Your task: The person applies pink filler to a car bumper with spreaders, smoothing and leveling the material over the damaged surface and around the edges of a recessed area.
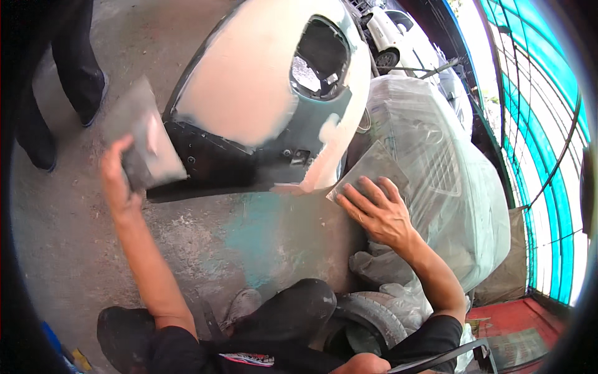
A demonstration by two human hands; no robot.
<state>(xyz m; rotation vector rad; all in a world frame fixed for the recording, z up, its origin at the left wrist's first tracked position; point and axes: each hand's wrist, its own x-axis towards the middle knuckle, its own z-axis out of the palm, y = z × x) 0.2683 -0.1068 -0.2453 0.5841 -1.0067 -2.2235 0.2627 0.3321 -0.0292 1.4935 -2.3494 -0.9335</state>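
Observation:
A large black car body panel [249, 159], coated over much of its face with pale pink filler [243, 81], lies in front of me. It has a dark oval opening [321, 56]. My left hand [118, 177] is closed round a flat grey plate [140, 124] carrying a smear of pinkish paste, held beside the panel's left end; motion blurs it slightly. At the panel's lower right corner, my right hand [377, 212] presses its fingers on a thin, flat grey spreader [381, 167]. The spreader's edge is close to the pink-coated corner; whether it touches cannot be told.
A car wrapped in clear plastic sheeting [442, 168] stands close on the right, with a white car [405, 43] beyond. A tyre [374, 315] lies by my knee. Someone's dark-trousered legs [78, 68] stand at the far left on the concrete floor [193, 243].

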